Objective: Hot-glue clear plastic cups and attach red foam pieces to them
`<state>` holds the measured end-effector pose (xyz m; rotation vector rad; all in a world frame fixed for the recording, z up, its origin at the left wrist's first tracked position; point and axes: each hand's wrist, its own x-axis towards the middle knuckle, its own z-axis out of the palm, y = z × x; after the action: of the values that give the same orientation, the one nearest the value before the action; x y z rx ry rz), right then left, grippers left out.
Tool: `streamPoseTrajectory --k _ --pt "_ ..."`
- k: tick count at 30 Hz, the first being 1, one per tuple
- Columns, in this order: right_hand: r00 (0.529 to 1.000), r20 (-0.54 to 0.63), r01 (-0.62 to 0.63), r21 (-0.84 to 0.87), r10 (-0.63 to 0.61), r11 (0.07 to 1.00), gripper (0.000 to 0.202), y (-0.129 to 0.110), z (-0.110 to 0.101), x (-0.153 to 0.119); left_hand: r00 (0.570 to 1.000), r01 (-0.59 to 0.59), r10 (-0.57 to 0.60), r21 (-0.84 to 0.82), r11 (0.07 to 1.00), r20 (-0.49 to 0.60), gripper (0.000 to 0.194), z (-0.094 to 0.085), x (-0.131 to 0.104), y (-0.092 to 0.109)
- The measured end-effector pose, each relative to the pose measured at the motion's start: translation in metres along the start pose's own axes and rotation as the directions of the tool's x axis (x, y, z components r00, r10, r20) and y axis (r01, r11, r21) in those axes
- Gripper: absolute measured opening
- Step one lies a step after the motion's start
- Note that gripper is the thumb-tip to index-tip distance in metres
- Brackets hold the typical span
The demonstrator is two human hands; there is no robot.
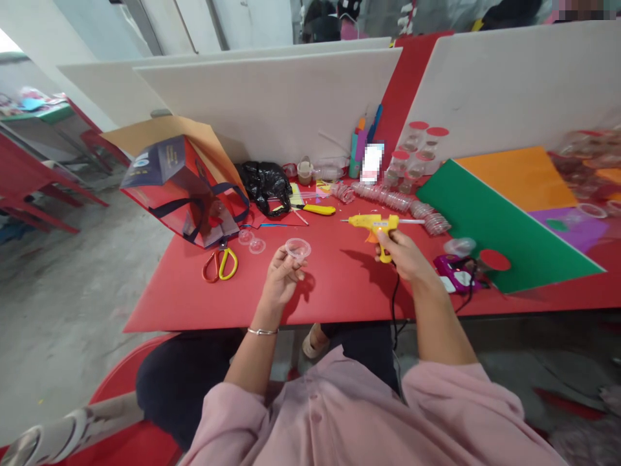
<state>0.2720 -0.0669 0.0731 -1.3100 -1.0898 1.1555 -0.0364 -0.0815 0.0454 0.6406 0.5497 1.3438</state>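
Clear round plastic lid [297,248] sits pinched in the left hand [281,275] above the red table [194,298]; yellow-and-orange scissors [220,264] and two small clear domes [251,241] lie left of it. Right hand [405,255] grips the yellow glue gun [374,224], nozzle pointing left, unobstructed.

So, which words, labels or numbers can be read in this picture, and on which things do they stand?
No text can be read with certainty.
Red and dark blue bag: pale print on its dark top panel, too small to read.
Yellow glue gun in the right hand: a small white label, blurred.
Clear plastic cup in the left hand: no print shows.
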Motion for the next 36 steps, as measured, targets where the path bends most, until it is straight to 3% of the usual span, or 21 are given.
streamPoseTrajectory --k 3,6,10,14,16,19,20,22,23,25,28,30,33,36 --pt "0.999 0.004 -0.053 0.051 0.052 0.997 0.056 0.005 -0.004 0.035 0.999 0.030 -0.028 -0.062 0.998 0.030 0.049 -0.006 0.015 0.000" --pt "0.993 0.003 -0.117 -0.017 0.117 0.993 0.053 0.024 -0.003 0.056 0.998 0.049 -0.047 -0.072 0.996 0.031 0.050 -0.012 0.027 0.000" --pt "0.984 0.029 -0.168 -0.137 0.173 0.976 0.052 0.049 -0.002 0.065 0.998 0.059 -0.061 -0.095 0.994 -0.014 0.049 -0.024 0.034 -0.005" --pt "0.981 0.040 -0.163 -0.351 0.188 0.922 0.058 0.054 -0.001 0.067 0.995 0.071 -0.080 -0.143 0.987 -0.061 0.041 -0.034 0.037 -0.009" --pt "0.993 -0.003 -0.098 -0.605 0.121 0.790 0.057 0.047 0.001 0.064 0.992 0.085 -0.098 -0.160 0.984 -0.076 0.038 -0.036 0.039 -0.009" --pt "0.982 -0.103 -0.040 -0.932 -0.159 0.361 0.049 0.027 0.010 0.053 0.989 0.086 -0.109 -0.207 0.975 -0.102 0.034 -0.037 0.041 -0.007" --pt "0.958 -0.118 -0.043 -0.961 -0.262 0.275 0.048 0.019 0.016 0.049 0.987 0.083 -0.112 -0.234 0.969 -0.113 0.032 -0.038 0.042 -0.005" --pt "0.926 -0.042 0.052 -0.970 -0.374 0.237 0.044 0.005 0.037 0.043 0.981 0.070 -0.119 -0.297 0.952 -0.150 0.029 -0.040 0.044 -0.002" --pt "0.918 0.041 0.151 -0.956 -0.394 0.250 0.041 0.001 0.052 0.042 0.977 0.056 -0.118 -0.322 0.945 -0.177 0.028 -0.041 0.045 0.000" --pt "0.879 0.328 0.429 -0.861 -0.347 0.273 0.035 -0.001 0.090 0.047 0.966 -0.003 -0.087 -0.344 0.939 -0.244 0.028 -0.045 0.045 0.003" --pt "0.694 0.685 0.718 -0.640 -0.222 0.272 0.035 0.013 0.157 0.069 0.948 -0.105 -0.001 -0.315 0.943 -0.317 0.033 -0.051 0.043 0.008" --pt "0.598 0.779 0.798 -0.554 -0.189 0.239 0.039 0.028 0.198 0.085 0.941 -0.147 0.042 -0.294 0.945 -0.336 0.035 -0.055 0.041 0.011" --pt "0.596 0.788 0.802 -0.573 -0.156 0.172 0.053 0.047 0.232 0.096 0.941 -0.181 0.077 -0.294 0.938 -0.331 0.034 -0.060 0.039 0.016" --pt "0.612 0.777 0.791 -0.596 -0.147 0.140 0.052 0.057 0.224 0.078 0.946 -0.196 0.093 -0.319 0.927 -0.310 0.033 -0.063 0.039 0.018"
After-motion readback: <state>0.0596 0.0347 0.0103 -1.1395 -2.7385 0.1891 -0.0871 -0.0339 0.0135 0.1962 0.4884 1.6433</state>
